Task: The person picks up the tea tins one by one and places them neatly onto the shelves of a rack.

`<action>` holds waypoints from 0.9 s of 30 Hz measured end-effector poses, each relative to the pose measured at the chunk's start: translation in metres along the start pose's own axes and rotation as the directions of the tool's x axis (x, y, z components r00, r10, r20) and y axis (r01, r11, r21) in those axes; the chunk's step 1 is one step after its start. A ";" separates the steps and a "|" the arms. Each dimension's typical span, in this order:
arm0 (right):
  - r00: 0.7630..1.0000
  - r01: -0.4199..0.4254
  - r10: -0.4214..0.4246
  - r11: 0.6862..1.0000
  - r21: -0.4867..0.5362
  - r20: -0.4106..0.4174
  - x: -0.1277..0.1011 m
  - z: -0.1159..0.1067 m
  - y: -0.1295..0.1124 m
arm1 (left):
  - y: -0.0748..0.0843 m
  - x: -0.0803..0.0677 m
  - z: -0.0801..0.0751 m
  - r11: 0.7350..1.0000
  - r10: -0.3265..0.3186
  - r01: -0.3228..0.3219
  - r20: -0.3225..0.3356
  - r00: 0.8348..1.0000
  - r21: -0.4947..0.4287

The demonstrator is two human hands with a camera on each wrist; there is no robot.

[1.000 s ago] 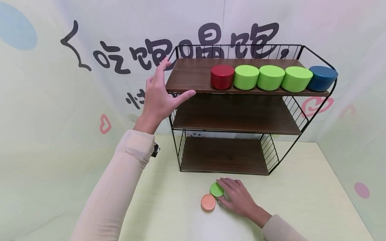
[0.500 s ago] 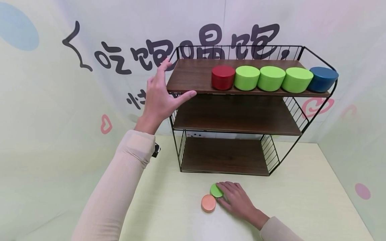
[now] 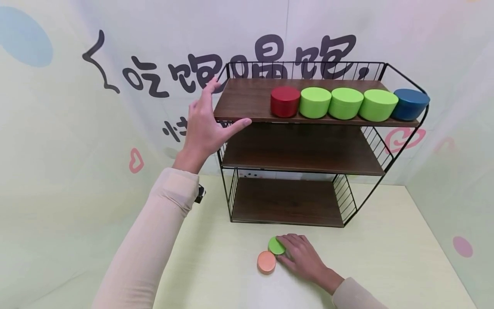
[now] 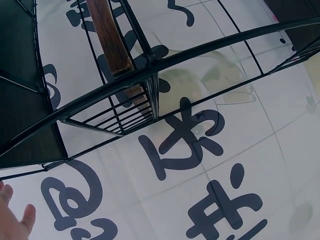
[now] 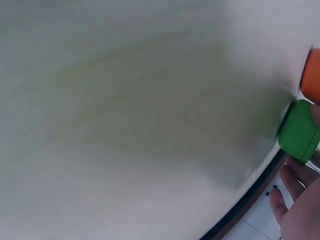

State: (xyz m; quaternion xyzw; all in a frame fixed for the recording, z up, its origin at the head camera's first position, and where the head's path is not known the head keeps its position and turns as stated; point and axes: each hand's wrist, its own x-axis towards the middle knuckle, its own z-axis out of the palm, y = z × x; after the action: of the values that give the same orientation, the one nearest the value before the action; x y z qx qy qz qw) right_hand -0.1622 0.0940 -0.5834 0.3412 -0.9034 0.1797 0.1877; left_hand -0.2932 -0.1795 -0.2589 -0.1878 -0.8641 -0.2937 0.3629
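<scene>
Shelf rack (image 3: 247, 96): left hand (image 3: 203, 124) spread open at its left end; wrist view shows only wire and a fingertip.
Green tin (image 3: 276, 245): on table, right hand (image 3: 302, 257) fingers curled round it; wrist view confirms.
Orange tin (image 3: 266, 262): touching it, left of right hand.

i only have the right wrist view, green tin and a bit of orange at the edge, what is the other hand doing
Observer: The left hand is raised at the left end of the rack's top shelf, fingers spread, holding nothing.
Operator: anything on that shelf
Observer: Five tins in a row: a red tin, three green, then a blue tin at the right end.
Operator: is the right hand gripping the green one
Observer: The right hand has fingers curled around the small green tin on the table, beside the orange tin.
</scene>
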 end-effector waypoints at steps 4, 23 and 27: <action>1.000 0.026 -0.026 0.999 -0.024 -0.004 0.005 -0.008 0.001 | -0.001 -0.001 0.000 1.000 0.002 -0.002 -0.002 1.000 -0.001; 0.978 0.193 -0.194 0.981 -0.015 -0.076 0.033 -0.048 -0.001 | 0.000 -0.002 -0.001 1.000 -0.014 0.014 0.008 1.000 -0.003; 0.967 0.231 -0.231 0.973 -0.018 -0.104 0.041 -0.058 -0.004 | 0.000 -0.001 -0.001 1.000 0.000 0.000 0.003 1.000 -0.003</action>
State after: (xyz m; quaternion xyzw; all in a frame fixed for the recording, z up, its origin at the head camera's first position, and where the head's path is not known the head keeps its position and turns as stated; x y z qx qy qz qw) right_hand -0.1755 0.0947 -0.5131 0.4336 -0.8468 0.1718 0.2556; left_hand -0.2919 -0.1804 -0.2591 -0.1889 -0.8641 -0.2946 0.3617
